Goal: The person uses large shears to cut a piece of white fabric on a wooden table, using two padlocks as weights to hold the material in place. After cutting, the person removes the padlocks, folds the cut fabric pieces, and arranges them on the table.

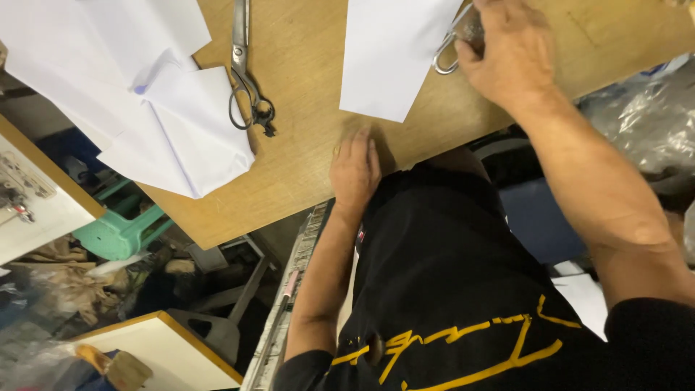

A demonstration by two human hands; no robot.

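**Counter stock: white cut pieces, two pairs of shears, both hands at the near edge**

Item 1. White sheet (391, 54), paper or stiff fabric, I cannot say which from here. Lies flat on the wooden counter (304, 174), one corner pointing toward the person. Judged light and thin, likely to slide on the smooth wood and to crease if pinched; best held down with a flat palm or lifted by an edge.

Item 2. Scissors (455, 45) with bright metal loop handles, at the sheet's right edge. The right hand (507, 54) is curled closed around them, fingers covering most of the handles; blades hidden. Judged heavy, rigid, and safest held by the loops.

Item 3. Left hand (355, 170), resting on the counter just below the sheet's corner, fingers loosely extended, holding nothing, apart from the sheet.

Item 4. Dark shears (246, 72), lying unattended on the counter, loops toward the near edge, just beside the pile.

Item 5. Pile of white pieces (145, 94), overlapping and folded, at the counter's left end, partly overhanging.

Packages and signs: crinkled clear plastic wrapping (644, 116) far right; a white board with wooden edging (166, 347) below left; a green plastic stool (119, 232) under the counter. No label is legible.
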